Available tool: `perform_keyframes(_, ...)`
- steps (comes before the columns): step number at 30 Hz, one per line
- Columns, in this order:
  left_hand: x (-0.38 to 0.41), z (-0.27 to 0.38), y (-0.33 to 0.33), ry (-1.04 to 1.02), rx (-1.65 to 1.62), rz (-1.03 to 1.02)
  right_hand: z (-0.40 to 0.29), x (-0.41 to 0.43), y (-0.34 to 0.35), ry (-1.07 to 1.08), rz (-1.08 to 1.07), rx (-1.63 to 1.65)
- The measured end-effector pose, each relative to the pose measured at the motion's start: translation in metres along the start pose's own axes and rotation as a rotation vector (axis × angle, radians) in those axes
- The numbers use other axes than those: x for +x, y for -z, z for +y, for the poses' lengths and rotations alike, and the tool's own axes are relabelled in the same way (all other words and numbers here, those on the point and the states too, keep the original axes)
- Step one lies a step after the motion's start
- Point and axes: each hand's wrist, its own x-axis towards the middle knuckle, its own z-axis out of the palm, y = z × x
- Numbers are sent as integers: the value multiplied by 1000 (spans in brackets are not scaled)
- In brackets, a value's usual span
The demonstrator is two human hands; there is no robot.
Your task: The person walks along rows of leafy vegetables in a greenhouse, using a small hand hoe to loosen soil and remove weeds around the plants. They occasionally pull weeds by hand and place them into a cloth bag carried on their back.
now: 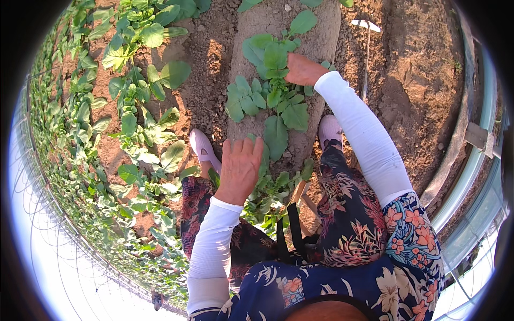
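Note:
My right hand [304, 70] reaches in from the right at a leafy green plant [276, 56] growing in the raised soil bed. Its fingertips are hidden behind the leaves, so whether they grip a stem cannot be seen. Palm down, my left hand [239, 168] is over the near part of the bed, beside a broad drooping leaf [276, 136]. The left fingers lie slightly apart, with no object visible in them; the palm and thumb are hidden. Lobed leaves [244, 98] spread between the two hands.
My pink shoes [204, 148] straddle the bed [251, 44]. A thin-shafted tool with a white crosspiece [366, 25] lies on the soil at right. Dense crop rows [132, 120] fill the left. Wooden legs [299, 191] and black straps [295, 226] show between my knees. Curved pale sheeting [466, 180] borders the right.

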Motion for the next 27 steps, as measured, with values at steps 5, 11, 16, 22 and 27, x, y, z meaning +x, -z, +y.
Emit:
perform_keyframes(5,-4,-2,-1,13,-5,-6,-12,0,-7,55,77,-88)
perform_keyframes(11,1,0,0,-6,1,-9,8,6,-11,93,85,-74)
perform_keyframes(16,-1,-1,0,4,3,-14,-9,1,-9,114,49,-141)
perform_keyframes(22,2,0,1,-8,-11,-6,-1,1,-7,129,21,-153)
perform_keyframes(27,0,-2,-3,6,-20,-23,-24,-13,16,14,43,-81)
